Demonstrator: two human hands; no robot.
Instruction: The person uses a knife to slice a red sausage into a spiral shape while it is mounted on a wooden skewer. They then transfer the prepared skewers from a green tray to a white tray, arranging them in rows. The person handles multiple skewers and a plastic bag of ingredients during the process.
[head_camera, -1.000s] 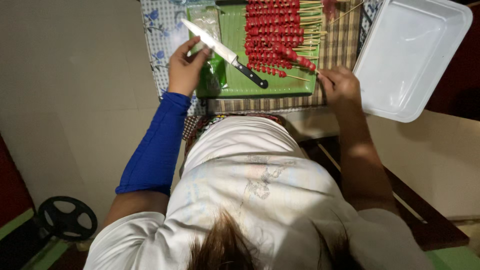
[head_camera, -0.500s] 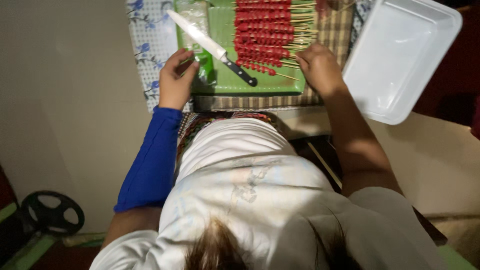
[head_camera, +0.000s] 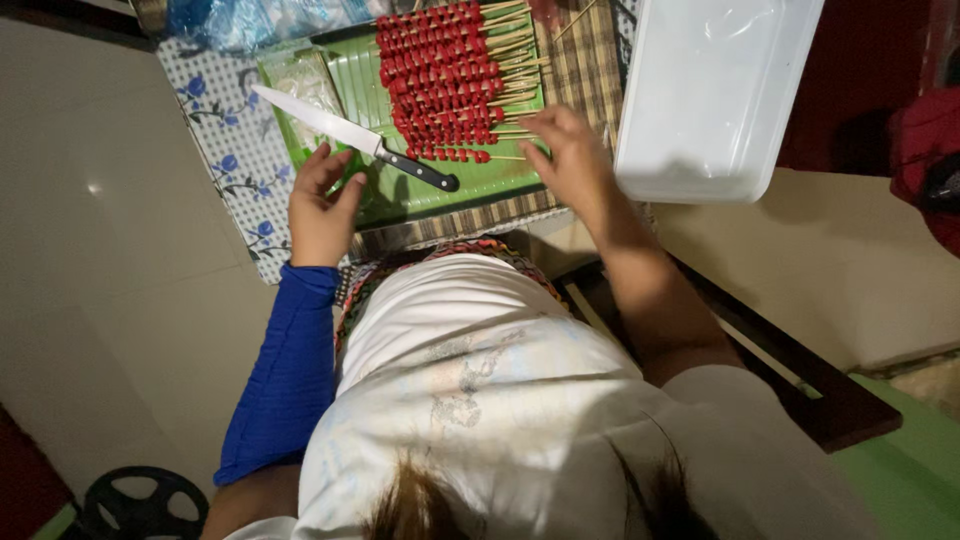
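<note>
your left hand (head_camera: 322, 205) rests at the near left edge of the green tray (head_camera: 440, 190), fingers loosely curled and apart, gripping nothing that shows. just beyond its fingertips lies the knife (head_camera: 350, 132), its pale blade pointing far left and its black handle angled toward the near right, flat on the tray and free of either hand. under the blade sits a clear plastic bag (head_camera: 305, 85) with something pale inside.

your right hand (head_camera: 570, 155) is on the right side of the tray, fingers spread and bent down over the wooden ends of the skewers (head_camera: 445, 80). whether it has pinched a stick or only touches them you cannot tell from here. the skewers lie in a tight stack, red pieces to the left, bare sticks pointing right, filling the far half of the tray.

the tray rests on a checked cloth (head_camera: 585, 70), with a blue-flowered cloth (head_camera: 235, 170) to its left. just right of your right hand stands a white plastic tub (head_camera: 715, 95).
</note>
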